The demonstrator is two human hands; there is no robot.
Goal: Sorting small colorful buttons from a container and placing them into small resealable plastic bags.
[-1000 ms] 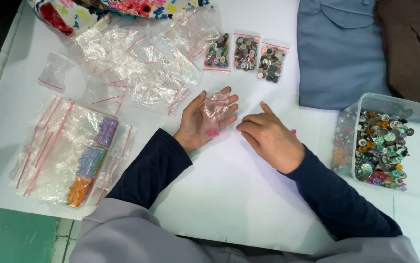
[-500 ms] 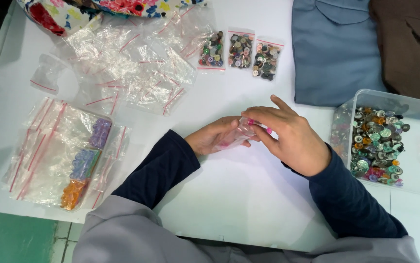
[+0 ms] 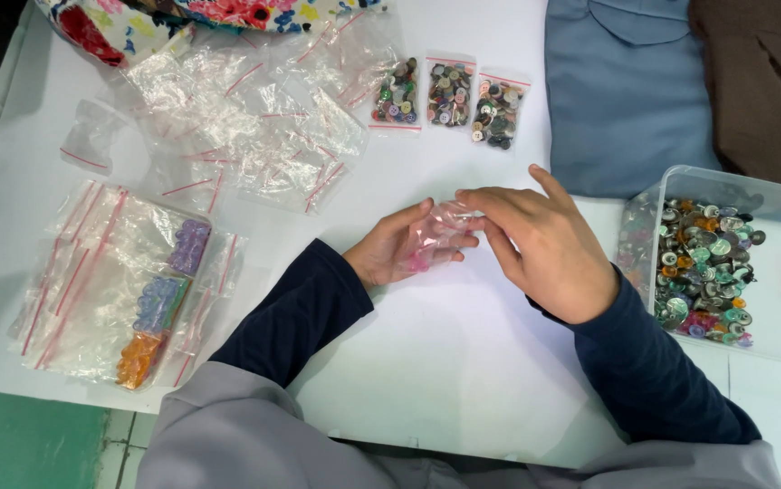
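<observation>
Pinching small clear bag (image 3: 436,237) mid-table between left hand (image 3: 397,252) and right hand (image 3: 549,244); fingers (image 3: 481,196) pressed on bag's right edge, long axis left-right.

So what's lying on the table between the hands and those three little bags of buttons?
Nothing: the head view shows bare white table between the hands and the three button bags.
</observation>
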